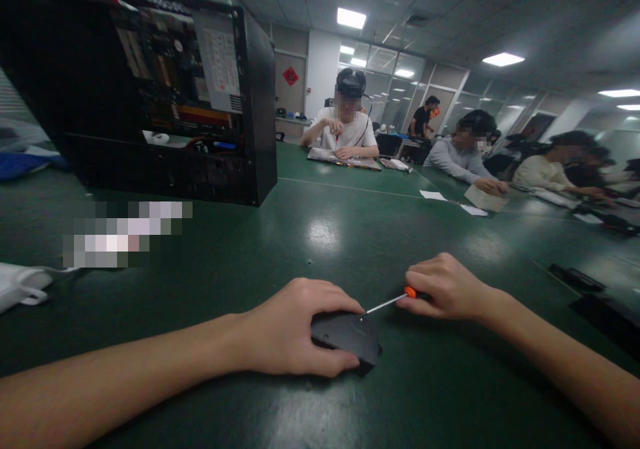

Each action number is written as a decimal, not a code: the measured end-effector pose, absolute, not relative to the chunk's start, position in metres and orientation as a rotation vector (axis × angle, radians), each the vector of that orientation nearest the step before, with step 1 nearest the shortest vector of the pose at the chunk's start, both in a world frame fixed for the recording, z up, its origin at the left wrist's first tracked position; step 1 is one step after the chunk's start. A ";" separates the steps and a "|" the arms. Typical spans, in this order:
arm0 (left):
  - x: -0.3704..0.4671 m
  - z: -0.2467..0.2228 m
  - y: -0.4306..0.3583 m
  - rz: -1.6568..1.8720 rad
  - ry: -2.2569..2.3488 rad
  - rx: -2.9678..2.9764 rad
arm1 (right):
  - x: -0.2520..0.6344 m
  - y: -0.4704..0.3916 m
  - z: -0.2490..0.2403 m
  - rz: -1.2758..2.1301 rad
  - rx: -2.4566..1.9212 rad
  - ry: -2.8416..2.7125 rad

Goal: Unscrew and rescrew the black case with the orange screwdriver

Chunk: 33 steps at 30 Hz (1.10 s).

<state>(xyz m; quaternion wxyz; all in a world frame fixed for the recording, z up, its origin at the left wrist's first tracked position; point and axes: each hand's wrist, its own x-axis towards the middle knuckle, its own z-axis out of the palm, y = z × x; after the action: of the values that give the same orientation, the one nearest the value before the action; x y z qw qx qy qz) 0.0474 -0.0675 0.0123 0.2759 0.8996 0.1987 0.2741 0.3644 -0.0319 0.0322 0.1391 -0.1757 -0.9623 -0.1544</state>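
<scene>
A left hand [287, 329] grips a dark, angular handheld device [345, 337] that sits low on the green desk [215, 262], directly in front of the wearer. Its thumb presses along the near side and its fingers along the far side, pinching the body between them. The right hand [443, 289] is curled around the handle of a screwdriver [384, 304], fingers folded tight; an orange collar shows at the thumb. The metal shaft slants down to the left, its tip at the device's upper surface, close to the far edge; whether it sits in a screw is too small to tell.

At the far left of the desk stands a black computer case [264, 122], side open on its circuit boards, with a white item [23, 285] with a loop nearer the wearer. Across the desk, a co-worker in a white shirt [365, 129] bends over a flat panel [367, 163]. Two white papers [433, 195] lie farther right, near another person in grey sleeves [445, 155].
</scene>
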 end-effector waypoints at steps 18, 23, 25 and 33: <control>0.044 0.010 -0.060 0.703 0.390 2.412 | 0.336 -0.025 0.072 -1.024 -0.156 -2.627; 0.043 0.010 -0.059 0.662 0.269 2.418 | 0.320 -0.024 0.083 -0.987 -0.088 -2.705; 0.043 0.011 -0.060 0.657 0.277 2.422 | 0.320 -0.017 0.073 -0.844 -0.110 -2.756; 0.046 0.012 -0.064 0.672 0.341 2.393 | 0.347 -0.036 0.026 -0.182 -0.475 -2.899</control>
<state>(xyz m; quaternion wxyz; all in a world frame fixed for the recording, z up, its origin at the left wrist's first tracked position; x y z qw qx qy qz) 0.0458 -0.0642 0.0118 0.3110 0.9066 0.1291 0.2544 0.3466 -0.0357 0.0263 0.0991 -0.1606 -0.9801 -0.0616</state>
